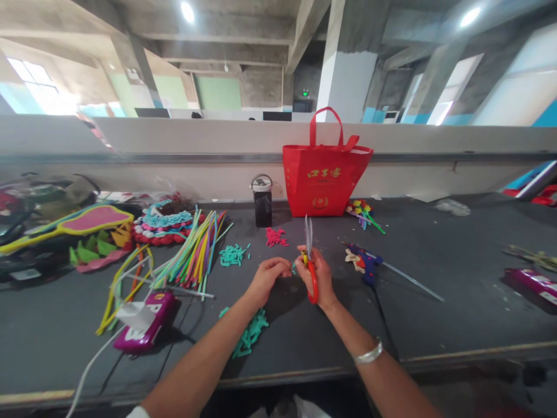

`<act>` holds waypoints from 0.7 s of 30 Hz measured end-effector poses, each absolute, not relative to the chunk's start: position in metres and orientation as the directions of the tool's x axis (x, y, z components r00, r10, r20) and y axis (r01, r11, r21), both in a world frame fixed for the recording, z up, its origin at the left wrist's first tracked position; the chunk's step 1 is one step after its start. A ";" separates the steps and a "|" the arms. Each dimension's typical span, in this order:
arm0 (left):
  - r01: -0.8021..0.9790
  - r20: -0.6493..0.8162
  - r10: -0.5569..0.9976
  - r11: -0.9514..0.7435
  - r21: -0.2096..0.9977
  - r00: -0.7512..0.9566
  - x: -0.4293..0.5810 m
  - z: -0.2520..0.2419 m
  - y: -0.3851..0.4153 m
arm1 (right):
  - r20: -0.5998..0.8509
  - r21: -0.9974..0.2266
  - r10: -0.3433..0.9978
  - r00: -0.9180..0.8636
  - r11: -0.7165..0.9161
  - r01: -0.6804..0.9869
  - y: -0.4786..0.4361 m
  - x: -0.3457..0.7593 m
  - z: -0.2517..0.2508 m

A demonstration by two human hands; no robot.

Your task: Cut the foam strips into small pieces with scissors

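My right hand (319, 277) grips red-handled scissors (309, 258) with the blades pointing up and slightly apart. My left hand (268, 277) is closed in a pinch on a small teal piece (294, 268) held beside the scissors. Both hands hover over the dark grey table (435, 313). A pile of short teal cut pieces (250, 332) lies under my left forearm. More teal bits (234, 254) and red bits (275, 236) lie farther back.
A bundle of coloured pipe cleaners (195, 252) lies left, with a magenta packet (145, 322) and craft pieces (163, 223). A blue glue gun (368, 262) lies right. A black bottle (263, 200) and red tote bag (324, 174) stand at the back.
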State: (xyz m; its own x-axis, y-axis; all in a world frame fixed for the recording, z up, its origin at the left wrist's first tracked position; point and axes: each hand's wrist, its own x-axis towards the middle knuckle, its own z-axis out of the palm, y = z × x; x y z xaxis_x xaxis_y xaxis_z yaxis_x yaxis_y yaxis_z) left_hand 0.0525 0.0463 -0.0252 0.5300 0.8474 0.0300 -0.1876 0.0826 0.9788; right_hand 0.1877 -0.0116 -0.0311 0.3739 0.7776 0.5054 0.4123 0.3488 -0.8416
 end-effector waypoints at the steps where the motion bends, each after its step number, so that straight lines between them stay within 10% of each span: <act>1: -0.191 0.013 0.830 0.113 0.975 0.558 0.052 -0.025 0.046 | 0.509 -0.841 0.780 0.363 0.361 0.404 -0.012 0.187 -0.030; 14: -0.254 -0.085 0.701 0.366 0.895 0.708 0.046 -0.020 0.045 | 0.463 -0.871 0.842 0.276 0.374 0.319 -0.016 0.186 -0.028; 21: -0.483 -0.023 0.878 0.285 0.828 0.478 0.048 -0.018 0.049 | 0.557 -0.746 0.750 0.356 0.262 0.613 -0.012 0.188 -0.034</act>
State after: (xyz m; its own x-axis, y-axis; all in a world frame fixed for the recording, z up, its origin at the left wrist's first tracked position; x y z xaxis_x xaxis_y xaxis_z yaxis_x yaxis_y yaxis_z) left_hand 0.0478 0.0494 -0.0178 0.4780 0.8780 -0.0230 -0.4834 0.2848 0.8277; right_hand 0.1879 -0.0122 -0.0336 0.3565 0.7503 0.5568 0.6126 0.2623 -0.7456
